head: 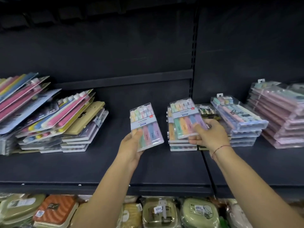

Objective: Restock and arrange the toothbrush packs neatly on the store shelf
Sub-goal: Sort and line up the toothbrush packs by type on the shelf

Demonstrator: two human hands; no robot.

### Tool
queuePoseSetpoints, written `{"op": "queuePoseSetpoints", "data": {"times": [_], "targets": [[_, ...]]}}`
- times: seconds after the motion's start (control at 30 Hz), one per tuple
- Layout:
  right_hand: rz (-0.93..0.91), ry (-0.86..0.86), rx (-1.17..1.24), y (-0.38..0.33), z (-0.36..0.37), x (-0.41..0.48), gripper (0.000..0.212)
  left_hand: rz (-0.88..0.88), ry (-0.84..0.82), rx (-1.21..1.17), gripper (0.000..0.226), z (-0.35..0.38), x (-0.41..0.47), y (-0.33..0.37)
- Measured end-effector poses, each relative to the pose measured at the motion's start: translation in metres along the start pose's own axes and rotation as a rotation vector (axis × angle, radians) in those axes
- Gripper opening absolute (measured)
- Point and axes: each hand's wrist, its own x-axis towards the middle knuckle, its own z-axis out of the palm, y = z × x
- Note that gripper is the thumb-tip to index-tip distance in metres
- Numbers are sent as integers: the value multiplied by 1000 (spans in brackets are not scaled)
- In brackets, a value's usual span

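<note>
Dark metal shelving with a matte black back panel (115, 51) was recorded under dim store lighting, a slotted upright (194, 55) dividing two bays. On the shelf deck (98, 165), a disordered heap of carded packs (49, 116) was noted at the left and squared stacks of clear-cased packs (238, 124) at the right, well apart, with bare deck between. One pastel toothbrush pack (146, 124) was held tilted above that bare deck by the left hand (130, 145), thumb across the lower front and fingers curled behind. A second pack (187, 117) of the same kind was gripped at its lower end by the right hand (209, 134), on or just above a short stack (182, 144) of like packs; contact could not be confirmed. The packs were judged light and stiff, being rigid clear cases, with glossy faces liable to slide against one another when stacked. A hold at the lower end or along the long edges, thumb opposed to fingers, was considered adequate; the hang-tab end was considered weaker. Wrapped boxed goods (164, 211) were observed on the shelf below.
</note>
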Motion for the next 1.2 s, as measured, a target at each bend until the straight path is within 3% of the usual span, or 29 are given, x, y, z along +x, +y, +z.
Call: {"op": "queuePoseSetpoints", "data": {"times": [0.17,0.27,0.47,0.6,0.77,0.87,0.97,1.07,1.13,1.2], "targets": [[-172,63,-610,2,-1,-3,40,56,-52,26,20,47,6,10],[-207,70,-743,2,0,-9,45,46,-74,24,23,74,11,9],[-225,-27,-734,5,-5,-4,32,-46,-138,82,26,99,9,4],[-95,-96,-502,9,-7,-7,39,-46,-156,133,27,104,10,5],[-93,-61,-314,9,-1,-14,29,-66,-165,227,28,108,7,7],[-222,44,-338,11,1,-24,20,-74,-191,259,35,98,-3,16],[-503,219,-323,12,17,-48,17,233,-12,368,47,56,-9,28],[-625,-9,-308,19,60,-59,15,720,275,517,42,-21,-11,51],[-515,-234,-276,22,98,-57,10,876,498,708,42,-76,-4,66],[-245,-451,-174,21,137,-51,6,858,740,831,45,-124,4,79]]}}
